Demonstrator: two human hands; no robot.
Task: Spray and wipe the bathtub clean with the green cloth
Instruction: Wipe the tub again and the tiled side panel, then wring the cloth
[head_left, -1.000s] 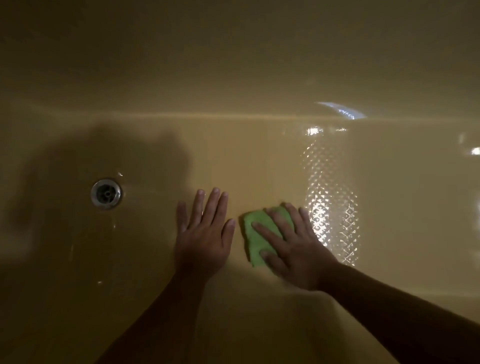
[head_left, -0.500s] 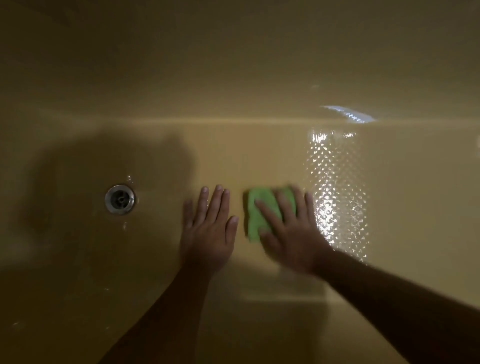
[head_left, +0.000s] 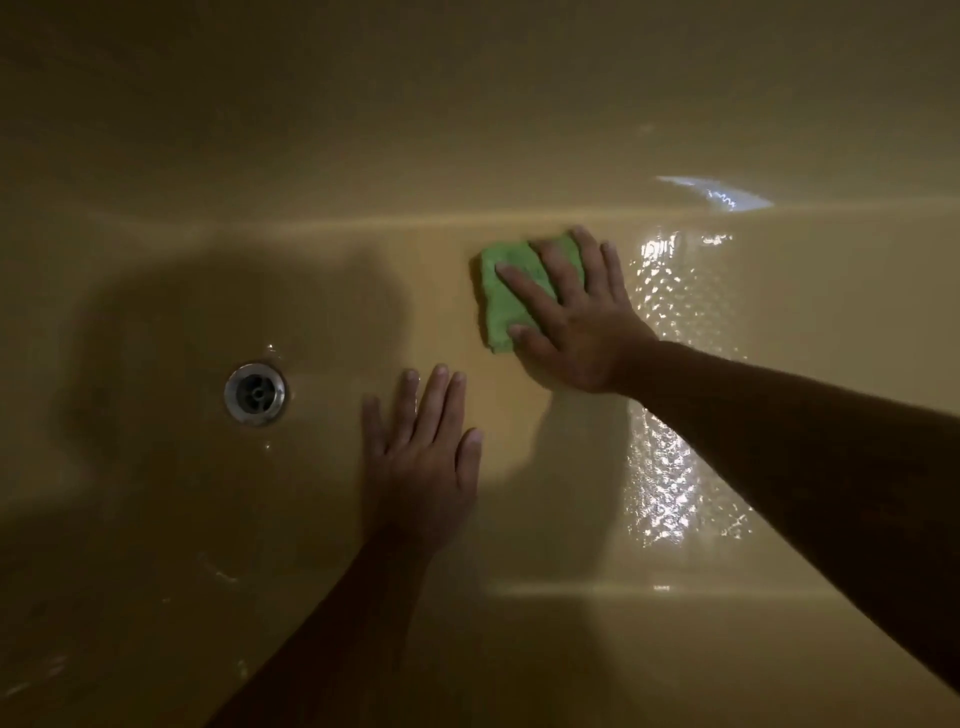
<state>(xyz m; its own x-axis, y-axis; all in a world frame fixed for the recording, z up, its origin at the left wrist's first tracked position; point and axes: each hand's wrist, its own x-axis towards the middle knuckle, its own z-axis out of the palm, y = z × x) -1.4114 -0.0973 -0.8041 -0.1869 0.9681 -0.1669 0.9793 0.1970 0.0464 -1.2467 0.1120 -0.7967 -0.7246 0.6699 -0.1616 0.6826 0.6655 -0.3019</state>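
2 hands flat in bathtub: right hand spread on green cloth, left hand spread, bare.

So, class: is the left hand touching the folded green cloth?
Apart. The head view shows bare yellow tub floor between the left hand and the green cloth.

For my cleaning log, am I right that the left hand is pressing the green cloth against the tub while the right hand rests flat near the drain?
Not quite: the hands are swapped. In the head view the right hand presses the green cloth; the left hand rests flat near the drain.
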